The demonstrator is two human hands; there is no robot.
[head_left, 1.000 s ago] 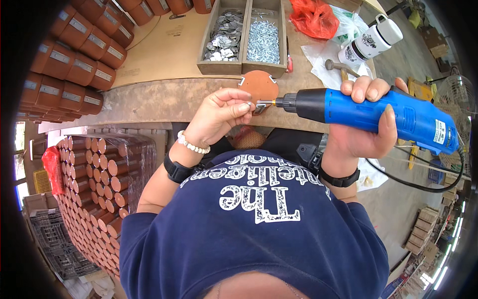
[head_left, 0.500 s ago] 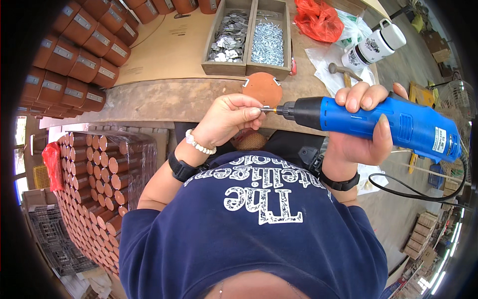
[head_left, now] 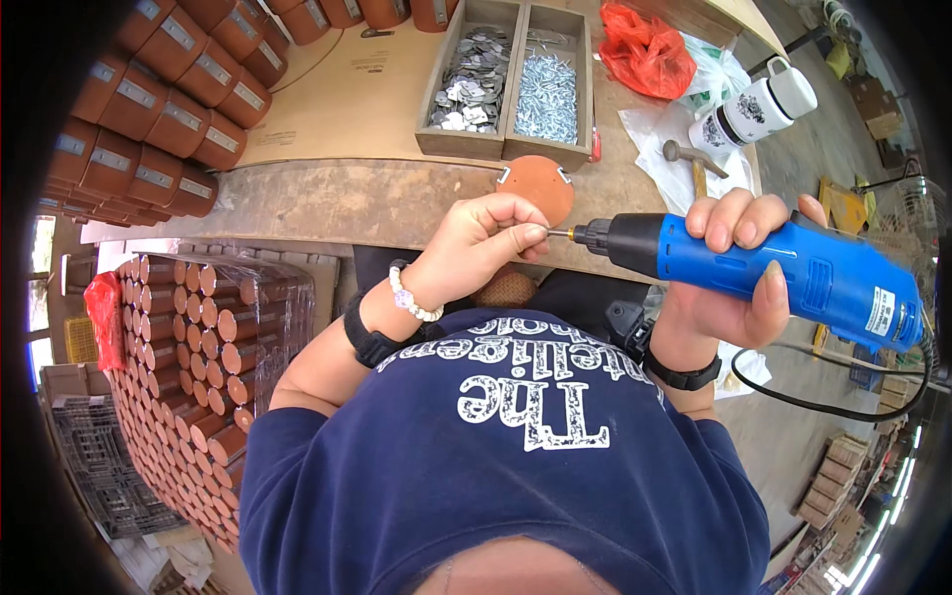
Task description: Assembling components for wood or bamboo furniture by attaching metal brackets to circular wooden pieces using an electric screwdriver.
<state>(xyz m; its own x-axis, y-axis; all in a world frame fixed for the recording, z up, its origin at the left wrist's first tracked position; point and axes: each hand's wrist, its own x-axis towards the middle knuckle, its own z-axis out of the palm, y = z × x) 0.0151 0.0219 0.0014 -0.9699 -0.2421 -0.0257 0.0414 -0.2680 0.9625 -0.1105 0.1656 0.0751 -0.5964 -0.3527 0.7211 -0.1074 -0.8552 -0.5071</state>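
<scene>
In my right hand (head_left: pixel 739 263) is a blue electric screwdriver (head_left: pixel 788 263) with a black nose, held sideways and pointing left. Its thin bit (head_left: pixel 561 233) reaches the fingertips of my left hand (head_left: pixel 496 230). The thumb and fingers there are pinched together at the bit's end; whatever small piece they hold is hidden. Just beyond my left fingers, at the bench edge, is a round brown piece (head_left: pixel 536 188) with small metal pieces at two places on its rim.
A wooden tray (head_left: pixel 508 129) holds flat metal pieces and screws. A hammer (head_left: pixel 694 157), a white bottle (head_left: pixel 754 107) and a red plastic bag (head_left: pixel 647 52) lie to the right. Brown cylinders (head_left: pixel 149 129) are stacked at left, more below the bench (head_left: pixel 198 357). A black cord (head_left: pixel 843 412) hangs from the screwdriver.
The whole view has shifted slightly, with the bench and both hands appearing a little farther right. The silvery piece seen at my left fingertips earlier no longer shows; the bit still meets them.
</scene>
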